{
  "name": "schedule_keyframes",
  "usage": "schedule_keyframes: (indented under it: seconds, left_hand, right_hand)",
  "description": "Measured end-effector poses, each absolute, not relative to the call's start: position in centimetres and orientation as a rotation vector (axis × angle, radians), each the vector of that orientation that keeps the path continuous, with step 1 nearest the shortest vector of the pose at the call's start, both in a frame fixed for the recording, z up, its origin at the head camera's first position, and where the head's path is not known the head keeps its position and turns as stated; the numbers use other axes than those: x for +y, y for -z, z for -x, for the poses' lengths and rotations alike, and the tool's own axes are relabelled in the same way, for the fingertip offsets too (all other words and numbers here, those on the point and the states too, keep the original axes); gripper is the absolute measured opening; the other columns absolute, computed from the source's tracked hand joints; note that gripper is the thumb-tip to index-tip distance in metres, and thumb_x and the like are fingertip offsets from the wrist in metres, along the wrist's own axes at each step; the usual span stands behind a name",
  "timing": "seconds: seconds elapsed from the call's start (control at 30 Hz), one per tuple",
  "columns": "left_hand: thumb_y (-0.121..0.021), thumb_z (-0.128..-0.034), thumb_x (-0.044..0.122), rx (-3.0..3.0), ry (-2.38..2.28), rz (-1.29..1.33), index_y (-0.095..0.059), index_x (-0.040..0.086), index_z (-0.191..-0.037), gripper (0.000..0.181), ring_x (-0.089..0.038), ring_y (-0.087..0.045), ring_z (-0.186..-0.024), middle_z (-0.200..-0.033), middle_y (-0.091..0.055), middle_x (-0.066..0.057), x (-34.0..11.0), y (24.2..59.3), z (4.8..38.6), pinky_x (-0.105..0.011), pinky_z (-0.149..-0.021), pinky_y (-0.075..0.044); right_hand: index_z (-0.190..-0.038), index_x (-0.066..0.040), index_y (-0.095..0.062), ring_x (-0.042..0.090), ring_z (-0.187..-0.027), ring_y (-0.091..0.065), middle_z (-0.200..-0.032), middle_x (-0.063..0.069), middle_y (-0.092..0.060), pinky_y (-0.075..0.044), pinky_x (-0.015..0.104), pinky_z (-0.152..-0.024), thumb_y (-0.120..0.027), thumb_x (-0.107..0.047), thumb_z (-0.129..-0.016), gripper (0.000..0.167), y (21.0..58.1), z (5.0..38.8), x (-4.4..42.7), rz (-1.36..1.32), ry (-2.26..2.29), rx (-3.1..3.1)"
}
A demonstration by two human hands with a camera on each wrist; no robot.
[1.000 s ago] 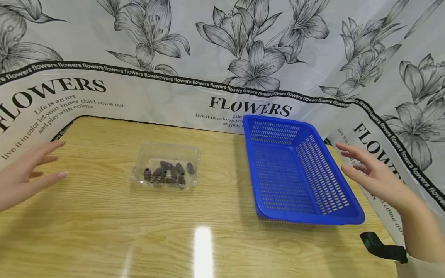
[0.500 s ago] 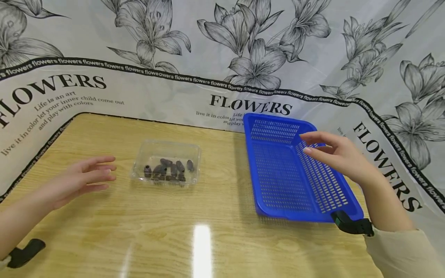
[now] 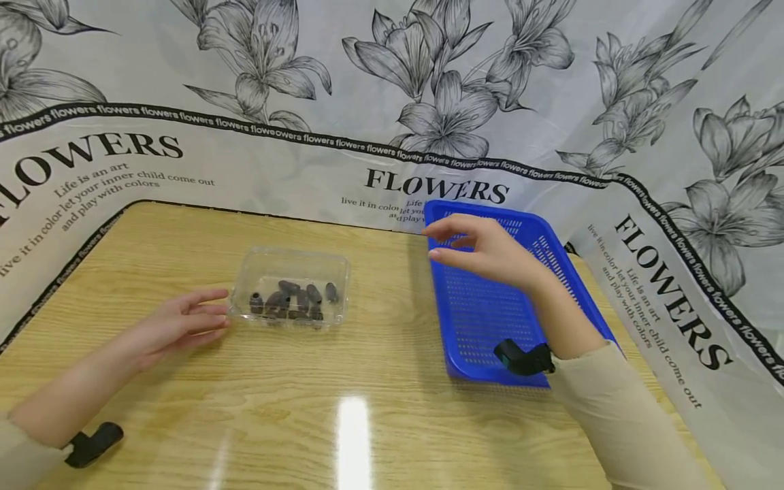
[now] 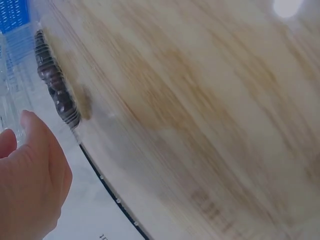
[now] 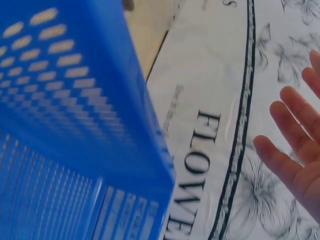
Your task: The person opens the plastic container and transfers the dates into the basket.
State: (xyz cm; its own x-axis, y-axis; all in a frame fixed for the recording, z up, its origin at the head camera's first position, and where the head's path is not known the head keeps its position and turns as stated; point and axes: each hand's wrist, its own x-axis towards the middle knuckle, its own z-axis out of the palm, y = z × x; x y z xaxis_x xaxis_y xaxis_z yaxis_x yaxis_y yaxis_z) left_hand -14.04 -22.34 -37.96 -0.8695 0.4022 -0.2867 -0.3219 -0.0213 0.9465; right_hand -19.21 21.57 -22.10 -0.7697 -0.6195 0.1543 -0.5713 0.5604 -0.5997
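A clear plastic box (image 3: 289,255) sits on the table with several small dark oval pieces (image 3: 301,299) in it, fruit-like but of unclear kind. My left hand (image 3: 180,327) is at the box's left side, fingers stretched toward its wall; whether they touch it I cannot tell. In the left wrist view, the dark pieces (image 4: 55,82) show through the box wall beyond the thumb side of the hand (image 4: 32,185). Above a blue perforated basket (image 3: 456,320), my right hand (image 3: 484,252) hovers with relaxed fingers and holds nothing. The right wrist view shows its spread fingers (image 5: 280,155) beside the basket (image 5: 125,100).
The wood-grain table (image 3: 275,408) carries the box at left of centre and the basket at right. A white flower-printed cloth (image 3: 306,170) stands behind and along both sides. The basket's far end lies against this cloth.
My left hand has come in from the left edge to the box's side. My right hand has moved left from outside the basket to above it. Box and basket have stayed put.
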Motion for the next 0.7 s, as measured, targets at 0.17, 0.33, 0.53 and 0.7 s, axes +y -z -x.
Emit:
schedule_keyframes:
  seconds: [0.17, 0.33, 0.53, 0.7]
  left_hand:
    - [-0.057, -0.0916, 0.003, 1.698, -1.993, -0.017, 0.000, -0.008, -0.145, 0.078, -0.011, -0.062, -0.094, -0.104, -0.056, 0.002, -21.8, 37.8, 14.1, -0.027, -0.085, -0.051]
    - [-0.052, -0.0932, 0.000, 1.637, -2.044, 0.002, 0.002, -0.008, -0.145, 0.075, -0.012, -0.063, -0.093, -0.103, -0.055, 0.001, -21.6, 38.0, 14.2, -0.026, -0.083, -0.051]
    - [-0.051, -0.0937, -0.001, 1.556, -2.091, 0.031, 0.005, -0.007, -0.144, 0.076, -0.013, -0.062, -0.092, -0.102, -0.056, -0.003, -21.4, 38.2, 14.1, -0.026, -0.082, -0.052]
    - [-0.052, -0.0934, -0.001, 1.503, -2.117, 0.064, 0.006, -0.006, -0.145, 0.078, -0.014, -0.063, -0.091, -0.100, -0.058, -0.004, -21.3, 38.1, 14.2, -0.026, -0.082, -0.052]
  right_hand:
    - [-0.116, -0.004, -0.062, 0.017, -0.101, -0.055, -0.113, 0.006, -0.062, -0.048, 0.039, -0.087, -0.066, -0.011, -0.087, 0.030, 22.9, 20.0, 18.1, 1.135, 1.026, 2.626]
    - [-0.117, -0.004, -0.062, 0.016, -0.102, -0.055, -0.113, 0.006, -0.063, -0.047, 0.036, -0.087, -0.065, -0.013, -0.088, 0.031, 23.7, 20.6, 14.5, 1.251, 0.978, 2.574]
    - [-0.120, -0.005, -0.061, 0.014, -0.104, -0.054, -0.116, 0.004, -0.062, -0.045, 0.030, -0.088, -0.062, -0.018, -0.090, 0.032, 24.9, 20.8, 10.4, 1.357, 0.808, 2.541]
    - [-0.118, -0.006, -0.062, 0.013, -0.108, -0.054, -0.118, 0.004, -0.062, -0.041, 0.021, -0.090, -0.062, -0.017, -0.090, 0.030, 26.1, 20.5, 7.2, 1.451, 0.688, 2.527]
